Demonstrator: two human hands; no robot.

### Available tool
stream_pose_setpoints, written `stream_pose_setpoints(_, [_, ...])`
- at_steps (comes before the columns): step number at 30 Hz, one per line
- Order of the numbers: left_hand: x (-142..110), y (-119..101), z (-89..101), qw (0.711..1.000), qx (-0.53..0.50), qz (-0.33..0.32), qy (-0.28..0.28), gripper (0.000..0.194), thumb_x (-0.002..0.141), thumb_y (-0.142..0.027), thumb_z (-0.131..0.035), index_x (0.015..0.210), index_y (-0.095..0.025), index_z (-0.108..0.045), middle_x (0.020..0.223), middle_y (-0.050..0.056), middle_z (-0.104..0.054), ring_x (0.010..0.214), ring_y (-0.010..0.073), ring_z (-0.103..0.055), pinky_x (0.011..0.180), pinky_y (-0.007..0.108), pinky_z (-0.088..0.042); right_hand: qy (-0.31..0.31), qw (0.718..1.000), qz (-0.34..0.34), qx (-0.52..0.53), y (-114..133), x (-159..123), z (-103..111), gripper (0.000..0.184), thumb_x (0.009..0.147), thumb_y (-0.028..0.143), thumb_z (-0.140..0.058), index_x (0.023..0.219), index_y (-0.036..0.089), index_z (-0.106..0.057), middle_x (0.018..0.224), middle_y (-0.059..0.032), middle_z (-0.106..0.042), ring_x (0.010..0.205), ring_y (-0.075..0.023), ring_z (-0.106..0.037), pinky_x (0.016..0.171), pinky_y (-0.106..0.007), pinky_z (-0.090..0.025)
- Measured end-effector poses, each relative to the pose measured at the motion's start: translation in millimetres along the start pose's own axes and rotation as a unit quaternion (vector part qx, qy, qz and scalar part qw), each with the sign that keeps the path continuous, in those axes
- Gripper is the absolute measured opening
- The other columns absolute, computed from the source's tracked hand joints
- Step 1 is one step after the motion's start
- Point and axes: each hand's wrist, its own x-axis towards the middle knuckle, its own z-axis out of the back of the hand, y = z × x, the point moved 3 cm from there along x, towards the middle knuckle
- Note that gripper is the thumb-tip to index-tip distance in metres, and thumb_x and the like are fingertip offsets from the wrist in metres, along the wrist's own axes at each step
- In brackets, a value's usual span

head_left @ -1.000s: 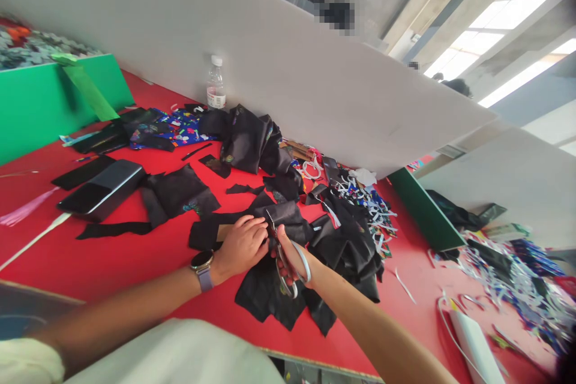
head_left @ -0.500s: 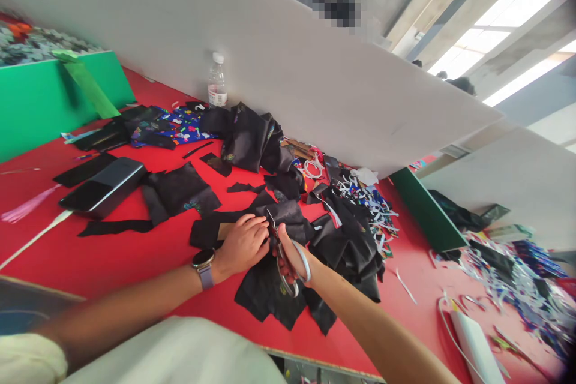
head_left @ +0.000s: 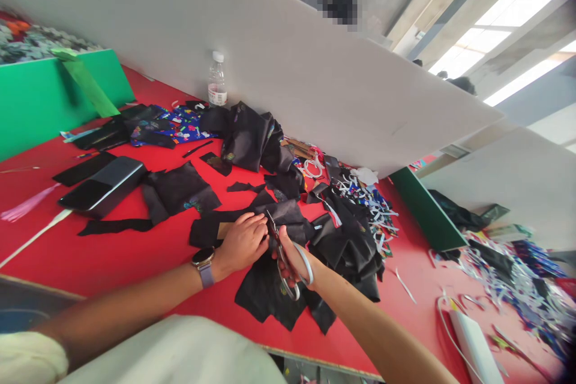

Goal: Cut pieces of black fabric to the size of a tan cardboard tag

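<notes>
My right hand (head_left: 290,258) is closed round the handles of metal scissors (head_left: 287,288), the loop showing below my fingers. Their blades point away from me at a piece of black fabric (head_left: 288,216), and one edge looks toothed. Just left of the blades, my left hand (head_left: 243,240) lies over the black fabric with its fingers laid flat and side by side. A tan cardboard piece (head_left: 222,230) peeks out from beneath this hand. More black fabric (head_left: 272,294) spreads under and below both hands. How far the blades are parted is unclear.
Black cloth heaps (head_left: 346,240) and white and blue scraps (head_left: 378,210) lie rightward. A black phone-like device (head_left: 103,186) with a cable is at left. A bottle (head_left: 217,81) stands by the grey partition (head_left: 270,66). Farther right are a green divider (head_left: 427,210) and a white power bank-like block (head_left: 474,342).
Almost nothing differs. My right hand and the scissors have shifted very slightly; my left hand stays in place on the fabric.
</notes>
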Motion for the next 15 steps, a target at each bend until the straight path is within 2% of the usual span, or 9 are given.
stream_pose_setpoints(15, [-0.3, 0.1, -1.8, 1.0, -0.021, 0.011, 0.007, 0.015, 0.089, -0.017, -0.045, 0.087, -0.016, -0.06, 0.111, 0.015, -0.068, 0.111, 0.027, -0.061, 0.099, 0.048, -0.044, -0.015, 1.0, 0.012, -0.023, -0.5, 2.9, 1.5, 0.07, 0.083, 0.078, -0.02, 0.075, 0.016, -0.051, 0.052, 0.0047, -0.039, 0.034, -0.0071, -0.038, 0.028, -0.018, -0.03])
